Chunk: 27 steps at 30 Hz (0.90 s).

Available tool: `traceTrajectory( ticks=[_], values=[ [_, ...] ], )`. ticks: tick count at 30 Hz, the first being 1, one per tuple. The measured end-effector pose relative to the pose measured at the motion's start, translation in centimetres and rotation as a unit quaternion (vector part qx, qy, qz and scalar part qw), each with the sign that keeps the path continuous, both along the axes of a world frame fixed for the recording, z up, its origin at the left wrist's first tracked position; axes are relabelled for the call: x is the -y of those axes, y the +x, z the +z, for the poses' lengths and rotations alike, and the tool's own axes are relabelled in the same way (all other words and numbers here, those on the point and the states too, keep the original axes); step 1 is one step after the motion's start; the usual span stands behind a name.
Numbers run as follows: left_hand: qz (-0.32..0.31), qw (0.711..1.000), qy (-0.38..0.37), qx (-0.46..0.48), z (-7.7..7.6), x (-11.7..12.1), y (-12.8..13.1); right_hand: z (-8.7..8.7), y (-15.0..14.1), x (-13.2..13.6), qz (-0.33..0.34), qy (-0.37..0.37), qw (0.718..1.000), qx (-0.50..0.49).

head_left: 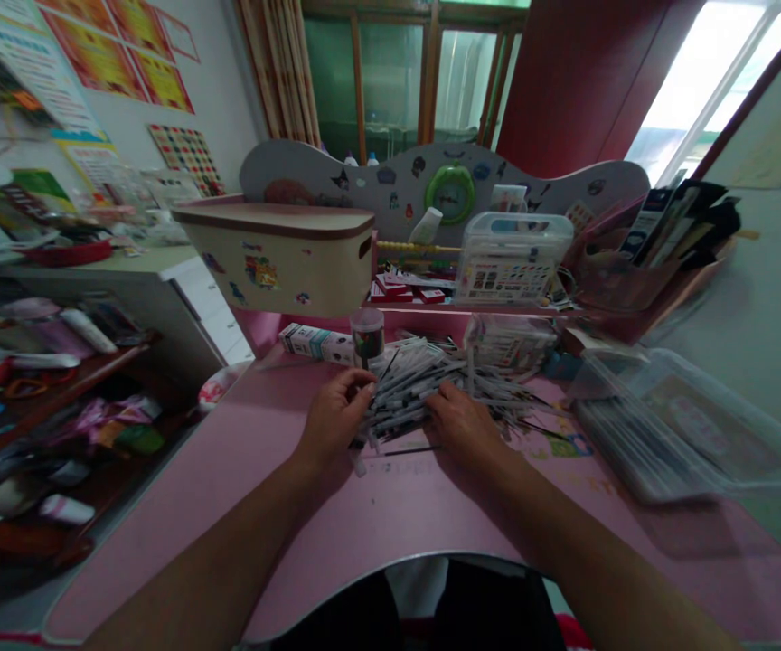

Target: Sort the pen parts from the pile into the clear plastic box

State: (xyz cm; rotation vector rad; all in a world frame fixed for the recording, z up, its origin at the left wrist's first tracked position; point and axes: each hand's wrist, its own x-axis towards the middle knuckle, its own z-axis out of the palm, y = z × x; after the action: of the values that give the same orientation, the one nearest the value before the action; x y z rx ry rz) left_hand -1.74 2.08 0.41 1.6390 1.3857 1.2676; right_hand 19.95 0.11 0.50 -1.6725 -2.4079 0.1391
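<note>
A heap of slim, grey-white pen-like sticks (408, 384), some with dark tips, lies loosely on the pink desk (356, 533). At its left end is my left hand (333, 411), its fingers curled in and its thumb against the ends of the sticks. My right hand (465, 420) lies over the front right of the heap with bent fingers gripping among the sticks. What sits under those fingertips is partly hidden. One dark thin stick (409, 450) lies apart in front of the heap, between my hands. A clear cup (367, 333) stands just behind the heap.
Right of the heap lies an open clear plastic box (689, 425). A long printed carton (315, 342) is behind my left hand. On the shelf stand a cream bin (275, 262), a clear handled case (512, 262) and a green clock (450, 194). A pen holder (635, 271) is at right.
</note>
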Motion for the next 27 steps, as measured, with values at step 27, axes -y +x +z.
traceTrajectory(
  ticks=[27],
  values=[
    [-0.149, 0.957, 0.125, -0.215, 0.3, 1.7, 1.3, -0.1, 1.0, 0.0, 0.094, 0.046, 0.992, -0.073]
  ],
)
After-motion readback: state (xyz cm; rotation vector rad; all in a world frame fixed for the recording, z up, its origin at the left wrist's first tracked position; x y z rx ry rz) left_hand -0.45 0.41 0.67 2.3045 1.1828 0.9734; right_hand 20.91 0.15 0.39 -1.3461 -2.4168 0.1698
